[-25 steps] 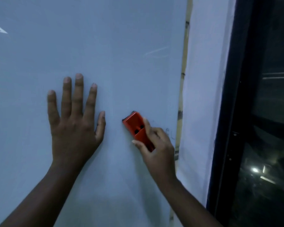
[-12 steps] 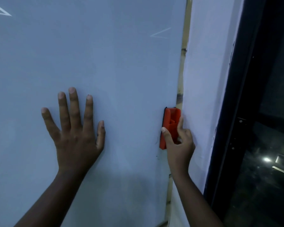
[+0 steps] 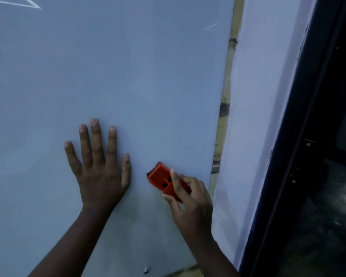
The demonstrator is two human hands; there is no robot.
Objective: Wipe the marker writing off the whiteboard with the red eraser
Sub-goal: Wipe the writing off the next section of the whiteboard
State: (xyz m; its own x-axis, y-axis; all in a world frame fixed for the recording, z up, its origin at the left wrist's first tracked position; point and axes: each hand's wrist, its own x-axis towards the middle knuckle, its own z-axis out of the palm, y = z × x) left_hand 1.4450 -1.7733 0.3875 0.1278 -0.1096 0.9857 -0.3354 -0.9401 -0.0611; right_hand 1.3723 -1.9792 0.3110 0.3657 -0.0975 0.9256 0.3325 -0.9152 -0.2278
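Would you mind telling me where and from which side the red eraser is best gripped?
Probably across its two long edges, coming from its lower right end, as the right hand does. The red eraser lies flat on the whiteboard, tilted up-left, leaving only its red back and narrow sides exposed.

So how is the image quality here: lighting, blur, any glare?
Head view: dim, bluish light over the whiteboard; the right hand and red eraser are slightly motion-blurred, while the flat left hand is sharper; bright reflections glare in the dark window at right; wide-angle bending shows along the board's edge.
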